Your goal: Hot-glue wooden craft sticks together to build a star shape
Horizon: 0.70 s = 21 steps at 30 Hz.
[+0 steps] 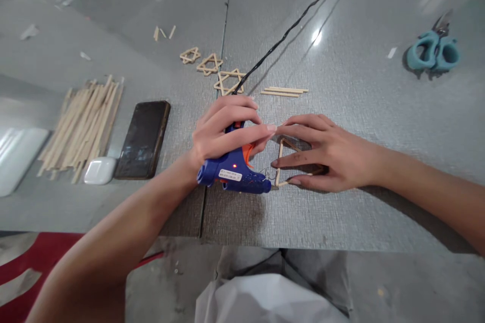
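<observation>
My left hand (231,126) is wrapped around a blue glue gun (242,176) with an orange trigger and a glowing red light. The metal nozzle points right and meets the lower left corner of a triangle of thin wooden sticks (279,156). Over that triangle lies my right hand (322,149), its fingers spread and touching the sticks against the table. Part of the triangle is hidden beneath the fingers. Just beyond the hands are a few loose sticks (285,91) and small wooden-stick stars (209,64).
A black cord (291,33) runs from the gun toward the far edge. To the left are a bundle of wooden sticks (81,126), a phone (143,139) and a white case (100,170). Blue-handled cutters (432,50) lie at right. A seam crosses the grey table (379,111).
</observation>
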Tool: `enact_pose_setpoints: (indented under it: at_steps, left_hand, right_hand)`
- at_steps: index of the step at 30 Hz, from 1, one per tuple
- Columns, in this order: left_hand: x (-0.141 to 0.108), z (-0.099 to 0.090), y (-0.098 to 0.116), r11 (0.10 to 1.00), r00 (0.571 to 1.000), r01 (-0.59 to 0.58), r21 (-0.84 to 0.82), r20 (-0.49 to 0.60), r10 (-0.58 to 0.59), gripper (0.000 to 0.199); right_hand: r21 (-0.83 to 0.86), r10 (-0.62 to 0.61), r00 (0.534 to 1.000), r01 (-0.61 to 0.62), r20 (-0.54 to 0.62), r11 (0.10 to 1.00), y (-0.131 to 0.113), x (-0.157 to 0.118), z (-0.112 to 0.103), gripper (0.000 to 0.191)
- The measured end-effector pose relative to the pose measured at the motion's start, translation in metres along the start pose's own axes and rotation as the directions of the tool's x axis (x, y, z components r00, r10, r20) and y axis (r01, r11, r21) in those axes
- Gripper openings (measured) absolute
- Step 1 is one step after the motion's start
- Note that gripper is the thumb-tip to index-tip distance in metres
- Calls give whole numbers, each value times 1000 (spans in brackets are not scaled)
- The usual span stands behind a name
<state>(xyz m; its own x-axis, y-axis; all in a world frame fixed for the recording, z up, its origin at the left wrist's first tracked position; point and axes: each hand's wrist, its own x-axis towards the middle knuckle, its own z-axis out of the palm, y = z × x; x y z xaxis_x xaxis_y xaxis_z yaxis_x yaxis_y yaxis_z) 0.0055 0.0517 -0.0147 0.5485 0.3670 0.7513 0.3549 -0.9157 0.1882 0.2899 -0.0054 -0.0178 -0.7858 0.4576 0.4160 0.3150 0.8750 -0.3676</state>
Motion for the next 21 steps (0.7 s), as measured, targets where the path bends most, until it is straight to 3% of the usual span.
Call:
enact_pose_setpoints:
  at_steps: [15, 21]
  left_hand:
    - [0, -2, -1, 1000, 999, -29, -12, -16, 29, 8]
    - [3, -1, 0, 995, 993, -93, 32, -67, 95, 8]
  right_hand:
    - [11, 7, 1000, -7, 5, 1000, 0, 0, 0, 35]
    - [13, 5, 1000, -5, 6, 1000, 1, 0, 0, 35]
